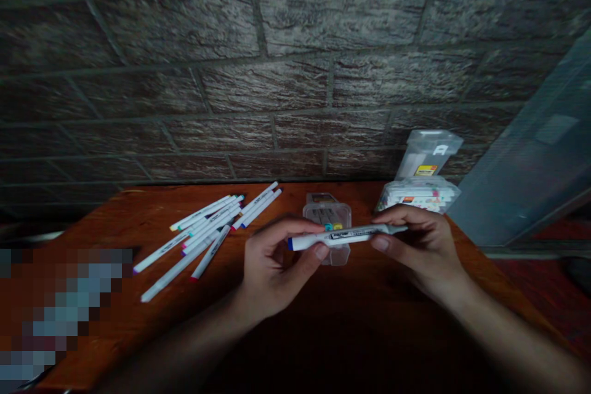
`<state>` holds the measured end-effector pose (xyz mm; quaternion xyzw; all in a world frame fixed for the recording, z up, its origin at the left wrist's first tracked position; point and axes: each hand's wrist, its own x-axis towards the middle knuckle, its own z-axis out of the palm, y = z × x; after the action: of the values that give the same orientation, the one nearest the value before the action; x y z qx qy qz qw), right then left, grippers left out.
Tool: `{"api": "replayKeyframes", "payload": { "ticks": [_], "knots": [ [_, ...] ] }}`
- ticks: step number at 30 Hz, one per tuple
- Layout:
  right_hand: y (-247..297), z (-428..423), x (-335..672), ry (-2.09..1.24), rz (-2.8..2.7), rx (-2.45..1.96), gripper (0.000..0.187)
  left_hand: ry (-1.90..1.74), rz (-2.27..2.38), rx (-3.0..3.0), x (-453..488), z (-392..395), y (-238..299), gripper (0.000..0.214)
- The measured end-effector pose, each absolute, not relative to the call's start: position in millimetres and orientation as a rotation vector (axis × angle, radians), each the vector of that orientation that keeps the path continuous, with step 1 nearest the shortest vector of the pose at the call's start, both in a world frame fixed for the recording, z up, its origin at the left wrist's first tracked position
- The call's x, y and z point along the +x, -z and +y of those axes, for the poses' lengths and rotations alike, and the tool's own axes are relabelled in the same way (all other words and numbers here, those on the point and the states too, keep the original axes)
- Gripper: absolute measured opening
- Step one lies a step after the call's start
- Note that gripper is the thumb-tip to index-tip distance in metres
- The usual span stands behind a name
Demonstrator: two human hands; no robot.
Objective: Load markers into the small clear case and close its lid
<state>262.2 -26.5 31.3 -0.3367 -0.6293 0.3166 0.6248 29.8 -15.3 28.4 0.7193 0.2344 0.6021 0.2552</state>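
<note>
Print too small to be read is borne by the marker (349,236), pinched nearly level above the counter (108,221) by left hand (271,266) and right hand (427,245); an A-like mark is seen on the far-right container (412,159).

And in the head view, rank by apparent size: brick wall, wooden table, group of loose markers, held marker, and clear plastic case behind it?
1. Brick wall
2. Wooden table
3. Group of loose markers
Unsure, so unranked: held marker and clear plastic case; the marker is nearer and partly hides the case.
</note>
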Motion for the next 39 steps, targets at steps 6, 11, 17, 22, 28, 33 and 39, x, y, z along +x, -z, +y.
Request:
{"api": "replayKeyframes", "payload": {
  "ticks": [6,11,17,22,28,33,39],
  "knots": [
    [-28.4,-24.5,262.1,-0.973,-1.251,-0.725,0.023,-1.542,0.685,2.07,33.0,-13.8,-20.2,0.017],
    [-30.3,-25.1,260.0,-1.066,-1.216,-0.713,0.021,-1.488,0.644,2.084,35.8,-14.2,-19.3,0.017],
    [-29.1,-25.5,260.2,-1.101,-1.211,-0.72,0.02,-1.447,0.666,2.06,37.4,-15.5,-18.4,0.021],
    [-29.5,-26.0,261.0,-1.108,-1.24,-0.74,0.022,-1.408,0.666,2.067,38.0,-15.7,-17.8,0.022],
    [-29.7,-25.8,260.3,-1.106,-1.271,-0.733,0.02,-1.39,0.673,2.076,38.2,-16.0,-18.6,0.018],
    [-29.4,-25.9,260.8,-1.116,-1.284,-0.714,0.019,-1.389,0.655,2.059,38.6,-16.9,-19.9,0.017],
    [-29.4,-26.0,260.7,-1.144,-1.254,-0.696,0.019,-1.389,0.635,2.092,38.5,-16.0,-20.2,0.016]
  ]
}}
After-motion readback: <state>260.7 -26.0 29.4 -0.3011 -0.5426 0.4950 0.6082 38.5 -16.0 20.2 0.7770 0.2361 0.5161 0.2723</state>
